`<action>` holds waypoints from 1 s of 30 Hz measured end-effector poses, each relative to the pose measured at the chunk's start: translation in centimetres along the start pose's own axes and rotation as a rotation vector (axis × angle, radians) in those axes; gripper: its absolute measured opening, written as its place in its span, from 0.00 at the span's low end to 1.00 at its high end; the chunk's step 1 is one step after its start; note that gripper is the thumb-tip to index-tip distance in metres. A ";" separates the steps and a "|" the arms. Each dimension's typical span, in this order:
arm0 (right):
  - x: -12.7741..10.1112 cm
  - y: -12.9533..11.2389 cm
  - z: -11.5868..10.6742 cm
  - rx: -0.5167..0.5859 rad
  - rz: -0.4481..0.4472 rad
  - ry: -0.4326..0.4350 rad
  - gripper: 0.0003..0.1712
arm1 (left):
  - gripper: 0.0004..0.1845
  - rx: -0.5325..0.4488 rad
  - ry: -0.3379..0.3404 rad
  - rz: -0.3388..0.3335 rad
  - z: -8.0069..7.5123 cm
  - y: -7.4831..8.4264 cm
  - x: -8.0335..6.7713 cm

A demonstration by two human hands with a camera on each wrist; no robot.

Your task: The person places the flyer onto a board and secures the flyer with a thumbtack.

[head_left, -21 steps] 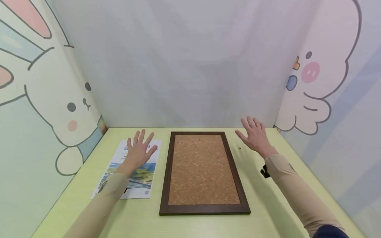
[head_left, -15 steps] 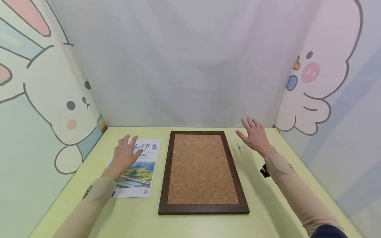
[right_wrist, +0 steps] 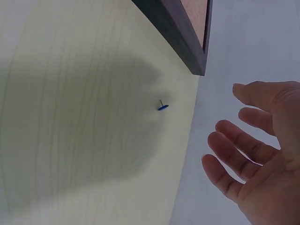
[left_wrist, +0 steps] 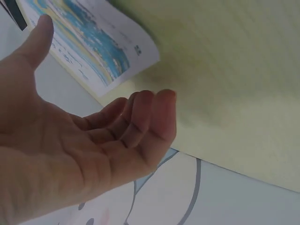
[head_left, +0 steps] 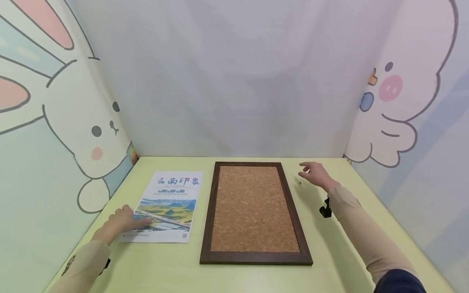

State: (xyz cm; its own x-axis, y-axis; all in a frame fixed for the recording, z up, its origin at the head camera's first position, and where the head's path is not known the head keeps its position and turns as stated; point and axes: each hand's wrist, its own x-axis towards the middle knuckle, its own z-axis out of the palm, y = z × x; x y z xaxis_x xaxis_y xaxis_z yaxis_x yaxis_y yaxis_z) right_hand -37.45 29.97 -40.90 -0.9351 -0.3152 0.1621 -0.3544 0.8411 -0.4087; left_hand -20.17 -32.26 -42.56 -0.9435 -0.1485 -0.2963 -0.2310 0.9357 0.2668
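A printed poster (head_left: 170,211) with blue lettering and a landscape picture lies on the table at the left. My left hand (head_left: 118,223) is at its lower left edge, thumb stretched over the print. In the left wrist view the fingers (left_wrist: 157,115) are loosely bent, apart from the paper, and hold nothing. On the right, my right hand (head_left: 317,175) hovers over the table with slightly bent, spread fingers and nothing in them. Below it lies a blue thumbtack (right_wrist: 162,107), its pin pointing up. The cork board (head_left: 254,207) in a dark brown frame lies between both hands.
The pale yellow-green table (head_left: 253,278) meets a grey curtain (head_left: 227,81) at the back. Side panels with a cartoon rabbit (head_left: 77,118) and a white cartoon figure (head_left: 403,101) stand left and right.
My left hand has moved from over the poster down and left to its edge, uncovering the lettering. My right hand has lowered slightly towards the thumbtack, fingers bending more.
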 end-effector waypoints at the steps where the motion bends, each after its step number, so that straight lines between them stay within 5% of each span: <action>1: 0.0 0.3 0.1 0.004 -0.002 -0.016 0.25 | 0.58 -0.002 -0.006 0.009 0.2 -0.1 0.0; 11: 0.0 2.4 0.9 0.072 0.024 -0.192 0.23 | 0.53 -0.057 -0.024 0.020 0.5 0.2 -0.2; 20: 0.6 3.3 2.2 0.137 0.079 -0.227 0.23 | 0.54 -0.170 -0.034 0.050 0.8 -0.5 0.3; 30: 1.1 3.5 2.7 0.140 0.085 -0.200 0.22 | 0.17 -0.290 0.081 0.183 1.1 -1.5 1.0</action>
State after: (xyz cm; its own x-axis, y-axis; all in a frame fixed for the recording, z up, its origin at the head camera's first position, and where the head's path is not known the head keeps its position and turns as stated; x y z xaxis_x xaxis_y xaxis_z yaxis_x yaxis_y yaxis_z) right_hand -39.74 31.40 -44.60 -0.9395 -0.3383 -0.0535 -0.2589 0.8037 -0.5358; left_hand -20.50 -33.46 -44.29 -0.9885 -0.0228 -0.1492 -0.1037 0.8209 0.5616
